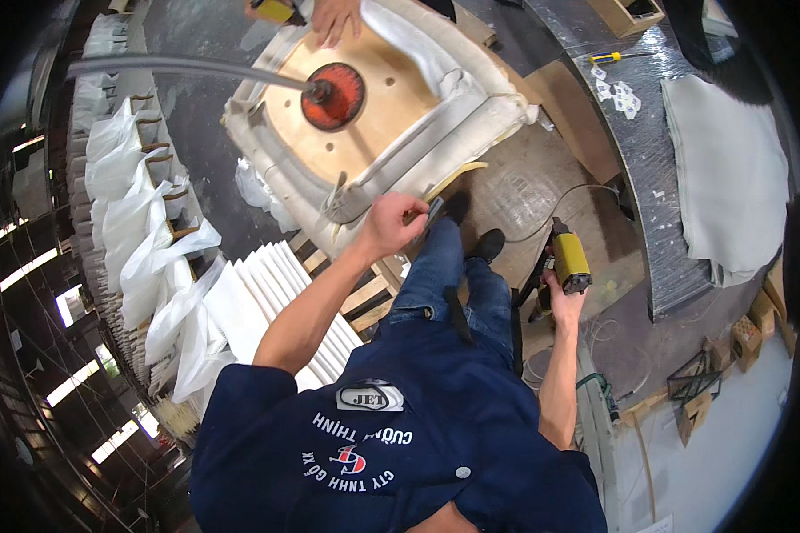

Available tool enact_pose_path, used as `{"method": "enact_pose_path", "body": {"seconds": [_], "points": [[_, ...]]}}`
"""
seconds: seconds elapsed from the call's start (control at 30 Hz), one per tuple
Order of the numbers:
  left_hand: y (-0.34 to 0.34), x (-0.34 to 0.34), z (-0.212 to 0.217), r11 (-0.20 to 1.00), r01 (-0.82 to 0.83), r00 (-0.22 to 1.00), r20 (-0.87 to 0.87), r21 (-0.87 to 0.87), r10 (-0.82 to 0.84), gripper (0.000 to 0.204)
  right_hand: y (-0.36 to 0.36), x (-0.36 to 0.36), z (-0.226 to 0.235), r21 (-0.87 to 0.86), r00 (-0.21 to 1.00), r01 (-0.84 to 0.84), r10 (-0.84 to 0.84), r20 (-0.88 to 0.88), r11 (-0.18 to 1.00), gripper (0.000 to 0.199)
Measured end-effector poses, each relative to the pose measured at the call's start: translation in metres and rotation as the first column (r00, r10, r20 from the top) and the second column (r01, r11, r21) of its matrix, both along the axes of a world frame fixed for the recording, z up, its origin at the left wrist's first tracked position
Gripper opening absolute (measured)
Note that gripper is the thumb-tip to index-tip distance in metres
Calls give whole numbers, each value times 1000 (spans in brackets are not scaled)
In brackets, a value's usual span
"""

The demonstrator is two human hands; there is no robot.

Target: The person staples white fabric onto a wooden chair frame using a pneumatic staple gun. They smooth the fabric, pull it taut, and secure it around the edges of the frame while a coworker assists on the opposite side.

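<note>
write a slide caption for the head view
Left hand grips white fabric on upturned seat frame; right hand holds yellow staple gun.

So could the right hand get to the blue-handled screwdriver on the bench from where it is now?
Probably not without freeing itself: the right hand is wrapped around a yellow staple gun, and the blue-handled screwdriver lies far up the bench, beyond an easy stretch. The path itself looks open.

White folded sheets (267,302), grey fabric (729,178), yellow-handled screwdriver (606,58)
</note>
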State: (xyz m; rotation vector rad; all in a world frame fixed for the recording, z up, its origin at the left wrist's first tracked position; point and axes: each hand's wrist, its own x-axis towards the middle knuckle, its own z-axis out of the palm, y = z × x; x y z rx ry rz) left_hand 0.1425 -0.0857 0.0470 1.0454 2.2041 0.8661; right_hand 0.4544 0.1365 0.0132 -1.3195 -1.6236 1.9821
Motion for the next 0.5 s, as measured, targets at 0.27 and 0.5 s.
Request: {"method": "enact_pose_path", "body": {"seconds": [0.27, 0.5], "points": [[-26, -27, -36, 980, 140, 990, 2, 138, -142, 20, -73, -4, -31, 156, 993, -76, 61, 98, 985, 76], [-26, -48, -22, 996, 87, 846, 529, -14, -66, 18, -130, -75, -12, 81, 994, 100, -95, -61, 992, 75]]}}
